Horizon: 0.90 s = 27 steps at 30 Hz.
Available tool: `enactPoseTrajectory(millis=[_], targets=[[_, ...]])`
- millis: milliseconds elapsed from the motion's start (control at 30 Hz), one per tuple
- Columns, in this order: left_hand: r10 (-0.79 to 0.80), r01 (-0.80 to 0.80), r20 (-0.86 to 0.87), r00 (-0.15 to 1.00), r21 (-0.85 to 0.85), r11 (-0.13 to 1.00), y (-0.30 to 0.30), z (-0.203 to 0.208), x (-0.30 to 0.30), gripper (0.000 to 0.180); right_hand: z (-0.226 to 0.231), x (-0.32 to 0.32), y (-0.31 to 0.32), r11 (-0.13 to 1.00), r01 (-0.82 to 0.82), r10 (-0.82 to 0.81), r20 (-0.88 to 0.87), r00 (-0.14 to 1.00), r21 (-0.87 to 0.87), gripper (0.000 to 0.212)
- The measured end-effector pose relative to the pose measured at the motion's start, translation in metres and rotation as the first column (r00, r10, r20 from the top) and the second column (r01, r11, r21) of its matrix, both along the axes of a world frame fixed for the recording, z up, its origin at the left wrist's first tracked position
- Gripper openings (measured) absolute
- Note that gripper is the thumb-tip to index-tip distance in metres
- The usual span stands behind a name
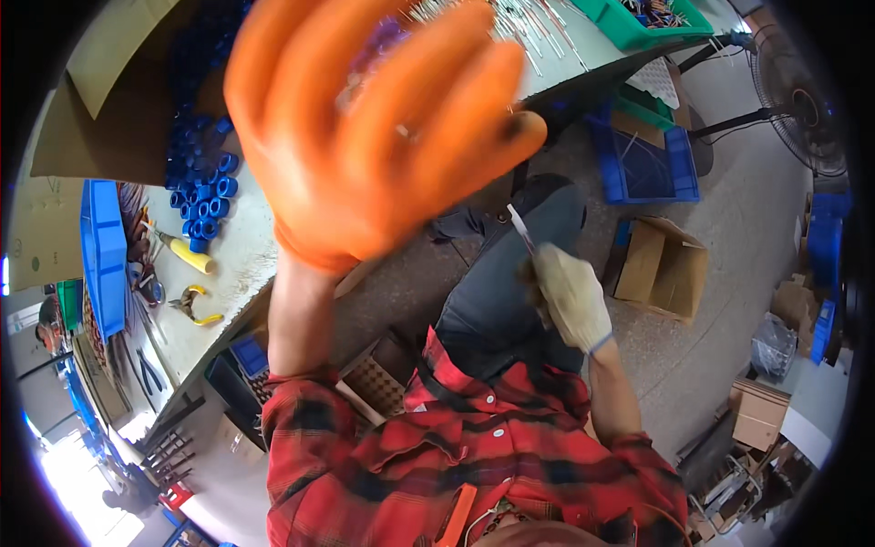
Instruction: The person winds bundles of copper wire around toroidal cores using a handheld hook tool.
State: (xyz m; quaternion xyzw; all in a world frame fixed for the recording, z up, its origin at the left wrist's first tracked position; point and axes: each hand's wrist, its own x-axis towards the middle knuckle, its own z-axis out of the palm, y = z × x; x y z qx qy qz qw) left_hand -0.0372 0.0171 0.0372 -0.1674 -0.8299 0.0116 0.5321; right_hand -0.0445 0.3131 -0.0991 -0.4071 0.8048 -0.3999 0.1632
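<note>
"Left hand (342,182), orange glove: how is it set?"

"Fingers apart, blurred, raised close to the camera with the back showing. Its palm side is hidden, so I can't tell whether anything sits under it."

"And the right hand (570,296)?"

"Closed round a thin, pale strip (519,223), which juts forward from the white glove, over the dark trousers (483,305). Gripping it at one end seems meant to leave the other free."

"Why are those blue rings (205,202) there?"

"Heaped on the bench (241,253) just left of the orange glove, likely for easy reach. The screwdriver (190,255) and cutters (188,306), left of that wrist, have their yellow handles toward the arm, perhaps for quick pickup."

"The wires (538,32)?"

"Beyond the left fingertips, fanned beside a green bin (670,35); spread out, single ones probably lift more easily. Right of the white glove, an open box (685,283) sits on the floor, presumably clear of the elbow."
</note>
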Motion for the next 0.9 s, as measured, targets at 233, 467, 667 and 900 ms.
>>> enactPoseTrajectory(millis=[233, 467, 667, 900], targets=[[-0.436, 0.143, 0.224, 0.871, 0.735, 0.663, -0.028, -0.062, -0.001, 0.022, 0.065, 0.02, -0.025, 0.936, 0.313, -0.344, 0.226, 0.911, 0.162, 0.02], [-0.451, 0.247, 0.248, 0.857, 0.571, 0.783, -0.041, -0.053, 0.0, 0.018, 0.076, 0.013, -0.047, 0.928, 0.316, -0.351, 0.179, 0.919, 0.198, 0.022], [-0.697, -0.048, 0.185, 0.693, 0.976, 0.212, -0.032, -0.046, 0.012, 0.023, 0.073, 0.015, -0.064, 0.954, 0.278, -0.299, 0.396, 0.868, 0.111, 0.035], [-0.096, 0.027, 0.097, 0.991, 0.552, 0.833, -0.02, -0.059, 0.008, 0.046, 0.075, -0.008, -0.043, 0.971, 0.125, -0.227, 0.622, 0.749, 0.203, 0.042]])
